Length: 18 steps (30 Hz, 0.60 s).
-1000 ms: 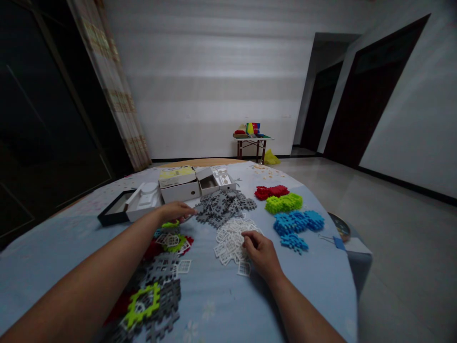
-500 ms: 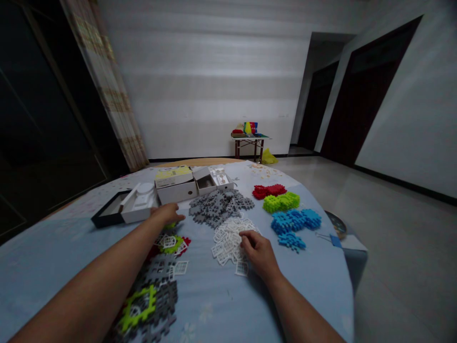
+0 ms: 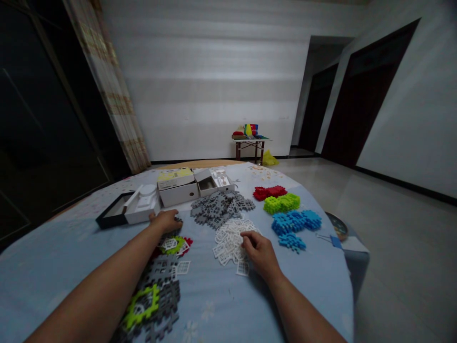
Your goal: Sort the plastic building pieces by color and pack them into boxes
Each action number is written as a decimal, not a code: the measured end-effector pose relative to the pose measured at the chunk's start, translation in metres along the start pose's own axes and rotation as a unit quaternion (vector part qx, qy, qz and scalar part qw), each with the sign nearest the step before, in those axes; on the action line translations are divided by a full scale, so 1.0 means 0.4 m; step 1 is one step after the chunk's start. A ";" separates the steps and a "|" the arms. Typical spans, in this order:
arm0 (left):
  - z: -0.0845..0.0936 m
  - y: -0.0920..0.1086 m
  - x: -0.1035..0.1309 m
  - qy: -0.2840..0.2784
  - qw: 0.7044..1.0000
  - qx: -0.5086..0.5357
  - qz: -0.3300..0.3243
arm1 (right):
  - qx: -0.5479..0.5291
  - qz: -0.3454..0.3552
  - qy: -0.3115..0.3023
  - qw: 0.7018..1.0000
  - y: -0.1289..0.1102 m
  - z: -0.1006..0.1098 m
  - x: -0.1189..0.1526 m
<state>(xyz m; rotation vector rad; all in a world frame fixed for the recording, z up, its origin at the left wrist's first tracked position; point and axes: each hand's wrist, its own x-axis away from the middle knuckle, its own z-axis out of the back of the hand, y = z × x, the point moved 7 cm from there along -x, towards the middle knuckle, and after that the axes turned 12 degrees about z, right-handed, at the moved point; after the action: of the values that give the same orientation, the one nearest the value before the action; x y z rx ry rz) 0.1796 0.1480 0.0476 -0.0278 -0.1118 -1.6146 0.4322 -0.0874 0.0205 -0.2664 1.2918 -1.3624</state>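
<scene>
Interlocking plastic pieces, grouped and ungrouped, on a light-blue flowered tablecloth (image 3: 205,288). The mixed heap of grey, lime-green, red and white toothed plastic pieces (image 3: 162,269) lies on the left, partly hidden by the left forearm. Grouping by colour appears well advanced but unfinished: this heap is left, whereas single-colour piles lie apart from it. At centre are the pile of flat white plastic lattice pieces (image 3: 230,240) and, just beyond, the pile of grey toothed plastic plates (image 3: 216,209); to the right, from far to near, the red (image 3: 269,192), lime-green (image 3: 282,203) and blue (image 3: 294,221) piles of toothed plastic pieces.

Left hand (image 3: 165,222): over the far end of the mixed heap, fingers bent downward beside a dark grey piece; whether they grip it, and how wide they stand, cannot be told. Right hand (image 3: 260,252): at the right edge of the white pile, fingers loosely curled, thumb and forefinger close together; no held piece is discernible, though a thin one could be hidden.

Beyond the left hand: an open black-and-white cardboard box (image 3: 137,208) and a white cardboard box with a yellow top (image 3: 176,187)
</scene>
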 end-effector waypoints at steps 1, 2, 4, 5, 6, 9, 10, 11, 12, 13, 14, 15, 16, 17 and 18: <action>0.009 -0.002 0.003 0.006 1.000 0.017 -0.003 | 0.000 0.001 0.000 1.000 0.000 0.000 -0.001; 0.020 -0.006 0.005 0.011 0.999 0.036 -0.007 | 0.001 0.002 -0.001 1.000 -0.001 0.000 -0.001; 0.046 -0.017 0.011 0.019 0.997 0.078 -0.019 | 0.003 0.003 -0.002 1.000 -0.002 0.000 -0.002; 0.061 -0.025 0.015 0.020 0.995 0.099 -0.027 | 0.003 0.002 -0.002 1.000 -0.003 0.000 -0.002; 0.076 -0.034 0.019 0.020 0.992 0.120 -0.035 | 0.003 0.001 -0.002 1.000 -0.004 0.000 -0.003; 0.116 -0.068 0.034 0.010 0.981 0.182 -0.060 | -0.001 -0.001 -0.003 1.000 -0.005 0.000 -0.002; 0.128 -0.081 0.039 0.006 0.977 0.202 -0.065 | -0.002 0.000 -0.003 1.000 -0.006 -0.001 -0.002; 0.138 -0.093 0.044 0.002 0.973 0.222 -0.068 | -0.002 0.000 -0.003 1.000 -0.006 -0.001 -0.002; 0.147 -0.105 0.048 -0.002 0.968 0.243 -0.069 | -0.001 0.000 -0.003 1.000 -0.005 -0.001 -0.001; 0.154 -0.115 0.053 -0.004 0.962 0.263 -0.068 | 0.000 0.000 -0.003 1.000 -0.005 -0.002 -0.002; 0.161 -0.123 0.058 -0.006 0.957 0.283 -0.066 | 0.000 0.000 -0.003 1.000 -0.004 -0.003 -0.002; 0.167 -0.129 0.063 -0.009 0.951 0.303 -0.063 | 0.001 0.000 -0.003 1.000 -0.004 -0.003 -0.002; 0.171 -0.132 0.068 -0.012 0.945 0.321 -0.061 | 0.001 0.001 -0.003 1.000 -0.004 -0.003 -0.002; 0.173 -0.133 0.072 -0.016 0.939 0.338 -0.059 | 0.002 0.001 -0.003 1.000 -0.004 -0.003 -0.002; 0.173 -0.131 0.075 -0.022 0.934 0.353 -0.057 | 0.002 0.002 -0.002 1.000 -0.003 -0.003 -0.002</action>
<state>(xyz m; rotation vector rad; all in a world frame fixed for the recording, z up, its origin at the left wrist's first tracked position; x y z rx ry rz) 0.1222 0.1265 0.1161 0.5060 -0.7325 -1.6075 0.4307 -0.0865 0.0215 -0.2635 1.2861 -1.3613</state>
